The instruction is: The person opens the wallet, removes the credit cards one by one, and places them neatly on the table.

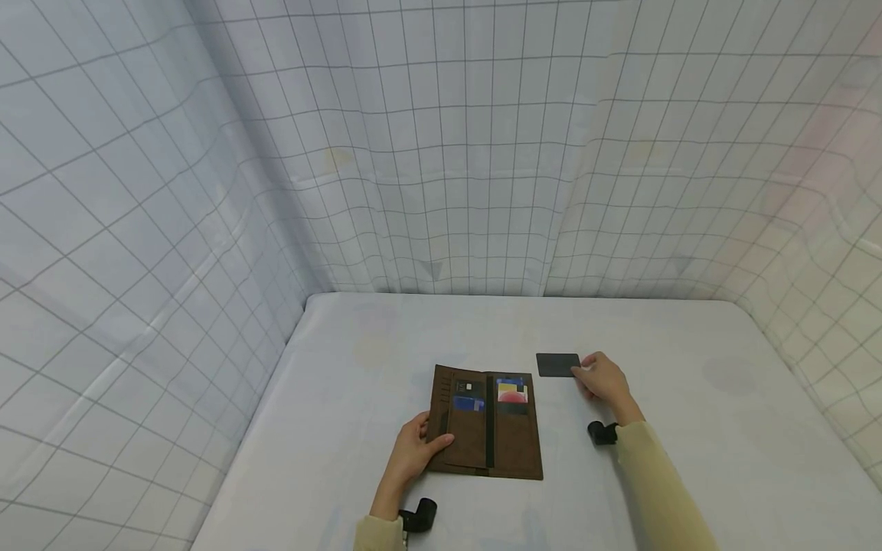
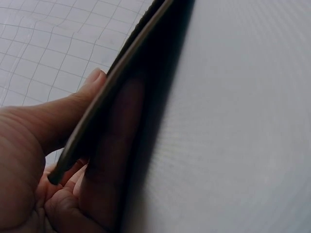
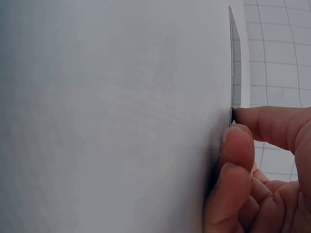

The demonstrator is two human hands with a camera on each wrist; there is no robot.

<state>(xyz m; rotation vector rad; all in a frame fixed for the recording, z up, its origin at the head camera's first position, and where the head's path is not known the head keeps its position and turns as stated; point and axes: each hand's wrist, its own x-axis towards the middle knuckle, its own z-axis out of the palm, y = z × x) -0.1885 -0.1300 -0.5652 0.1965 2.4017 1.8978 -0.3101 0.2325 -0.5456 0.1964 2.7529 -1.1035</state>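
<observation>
An open brown wallet [image 1: 468, 444] lies on the white table, several cards tucked in its slots. My left hand [image 1: 412, 453] grips the wallet's left edge, thumb on top and fingers underneath; in the left wrist view the wallet edge [image 2: 104, 90] runs between thumb and fingers. Up and to the right of the wallet, my right hand [image 1: 601, 380] pinches the right end of a dark card [image 1: 556, 365]. Seen from the right wrist, that card [image 3: 236, 68] appears edge-on, held between thumb and fingertips close over the table.
The white table [image 1: 723, 367] reaches to grid-patterned curtains [image 1: 441, 153] at the back and both sides. A black wrist camera [image 1: 420, 516] sits at the left wrist, another black camera [image 1: 602, 433] at the right.
</observation>
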